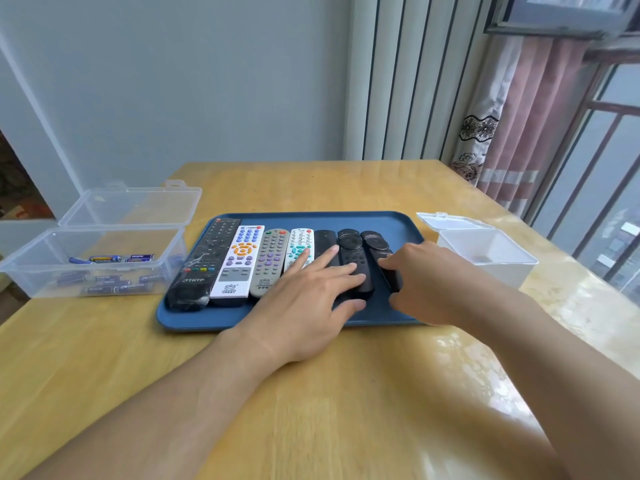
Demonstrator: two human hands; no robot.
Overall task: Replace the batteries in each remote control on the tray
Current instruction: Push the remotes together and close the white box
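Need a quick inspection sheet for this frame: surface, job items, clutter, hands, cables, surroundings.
Surface: wooden table, glossy, with glare on its right side.
Job's things: blue tray holding seven remotes in a row; clear box, lid open, with batteries inside, left of the tray.
Clutter: white box, lid open, right of the tray; contents unclear.
Hands: left hand flat, fingers straight across the middle black remotes; right hand grips the rightmost black remote, which is tilted.
Cables: nothing seen.
Surroundings: plain wall behind, curtain and barred window at right.
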